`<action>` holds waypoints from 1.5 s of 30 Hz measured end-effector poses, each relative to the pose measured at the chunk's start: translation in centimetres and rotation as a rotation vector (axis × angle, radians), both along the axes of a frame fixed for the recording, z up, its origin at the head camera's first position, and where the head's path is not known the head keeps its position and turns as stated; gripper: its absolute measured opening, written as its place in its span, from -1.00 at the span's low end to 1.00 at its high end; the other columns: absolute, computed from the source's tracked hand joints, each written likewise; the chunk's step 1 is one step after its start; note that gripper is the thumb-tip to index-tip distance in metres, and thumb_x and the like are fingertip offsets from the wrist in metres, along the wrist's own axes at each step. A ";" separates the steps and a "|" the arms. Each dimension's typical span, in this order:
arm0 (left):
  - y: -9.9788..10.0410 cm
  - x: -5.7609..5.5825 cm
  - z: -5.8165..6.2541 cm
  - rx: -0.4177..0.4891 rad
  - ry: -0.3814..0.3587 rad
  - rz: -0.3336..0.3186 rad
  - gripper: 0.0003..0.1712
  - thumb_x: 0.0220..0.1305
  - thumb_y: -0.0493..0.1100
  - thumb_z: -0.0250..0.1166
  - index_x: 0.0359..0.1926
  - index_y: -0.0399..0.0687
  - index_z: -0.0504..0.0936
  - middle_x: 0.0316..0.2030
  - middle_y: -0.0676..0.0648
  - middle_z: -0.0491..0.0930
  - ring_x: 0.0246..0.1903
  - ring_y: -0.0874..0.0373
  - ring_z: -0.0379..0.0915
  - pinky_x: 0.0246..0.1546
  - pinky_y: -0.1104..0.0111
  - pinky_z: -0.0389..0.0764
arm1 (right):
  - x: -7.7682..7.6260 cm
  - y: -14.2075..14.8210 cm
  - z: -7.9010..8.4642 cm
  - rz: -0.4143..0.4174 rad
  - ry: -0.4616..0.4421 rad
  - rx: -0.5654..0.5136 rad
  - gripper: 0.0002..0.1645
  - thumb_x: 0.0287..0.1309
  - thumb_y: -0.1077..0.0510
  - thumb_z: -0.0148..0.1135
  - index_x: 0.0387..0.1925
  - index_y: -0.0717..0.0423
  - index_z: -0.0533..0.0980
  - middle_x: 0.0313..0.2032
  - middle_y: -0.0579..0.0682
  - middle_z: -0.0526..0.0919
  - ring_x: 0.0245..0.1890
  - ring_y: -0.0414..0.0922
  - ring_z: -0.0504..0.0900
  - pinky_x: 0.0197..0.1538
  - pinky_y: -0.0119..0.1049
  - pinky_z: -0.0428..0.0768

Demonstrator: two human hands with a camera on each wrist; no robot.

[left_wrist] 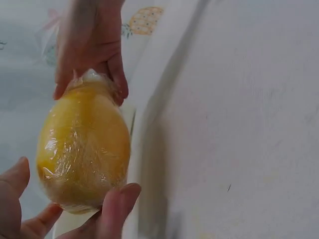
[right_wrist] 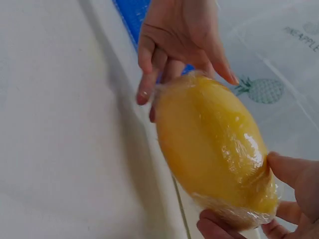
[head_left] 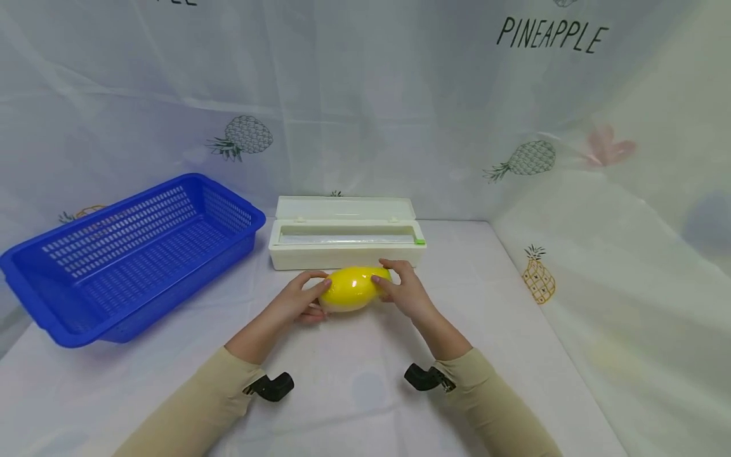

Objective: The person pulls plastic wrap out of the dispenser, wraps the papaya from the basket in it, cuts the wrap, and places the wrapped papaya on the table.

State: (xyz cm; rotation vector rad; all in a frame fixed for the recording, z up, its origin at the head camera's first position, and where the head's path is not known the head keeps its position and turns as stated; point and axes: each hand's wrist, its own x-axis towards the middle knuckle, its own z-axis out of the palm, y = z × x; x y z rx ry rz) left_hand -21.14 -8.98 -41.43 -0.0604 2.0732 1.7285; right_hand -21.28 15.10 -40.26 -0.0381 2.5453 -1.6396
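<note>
A yellow oval fruit wrapped in clear cling film is held between both hands above the table. My left hand grips its left end, thumb on top and fingers below. At the other end my right hand holds it between thumb and fingers. In the left wrist view the film on the fruit is wrinkled and gathers at the far end. The right wrist view shows loose film bunched round both ends of the fruit. Just behind the hands stands a white cling film dispenser, its lid raised.
A blue plastic basket with slotted walls stands on the left of the white-covered table. Inside the dispenser lies a film roll, with a green piece at its right end. A pineapple-print curtain hangs behind.
</note>
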 end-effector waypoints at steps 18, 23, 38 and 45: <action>-0.4 -1.5 -1.3 0.140 0.052 0.020 -0.33 0.27 -0.26 0.34 0.36 -0.07 0.32 0.13 -0.41 0.41 -0.11 -0.03 0.45 0.00 0.22 0.55 | -0.7 -0.7 -1.0 0.043 -0.035 -0.147 -0.32 -0.07 0.36 0.48 0.13 0.00 0.47 0.18 0.13 0.46 -0.02 0.07 0.56 0.05 -0.15 0.58; -0.8 -1.9 -1.4 0.171 0.064 0.038 -0.36 0.31 -0.30 0.25 0.39 -0.08 0.35 0.34 -0.32 0.23 0.14 -0.10 0.30 0.17 0.17 0.42 | -1.7 0.1 -2.5 0.131 -0.087 -0.225 -0.26 -0.01 0.36 0.43 0.25 -0.01 0.47 0.28 0.00 0.42 0.17 0.01 0.46 0.15 -0.17 0.52; -1.1 -3.1 -2.5 0.195 0.108 0.121 -0.35 0.21 -0.34 0.35 0.33 -0.16 0.42 0.28 -0.23 0.30 0.12 -0.02 0.25 0.00 0.35 0.44 | -5.8 1.6 -5.0 0.202 -0.200 -0.339 -0.26 0.01 0.47 0.35 0.27 0.11 0.46 0.32 0.03 0.38 0.23 -0.01 0.39 0.12 -0.25 0.53; -0.9 -3.9 -2.9 0.228 0.092 0.173 -0.31 0.14 -0.43 0.37 0.32 -0.19 0.43 0.30 -0.20 0.30 0.16 -0.01 0.24 0.24 0.21 0.30 | -6.3 1.3 -4.9 0.176 -0.218 -0.333 -0.26 0.02 0.54 0.31 0.26 0.10 0.47 0.26 0.09 0.45 0.08 0.00 0.53 0.02 -0.28 0.60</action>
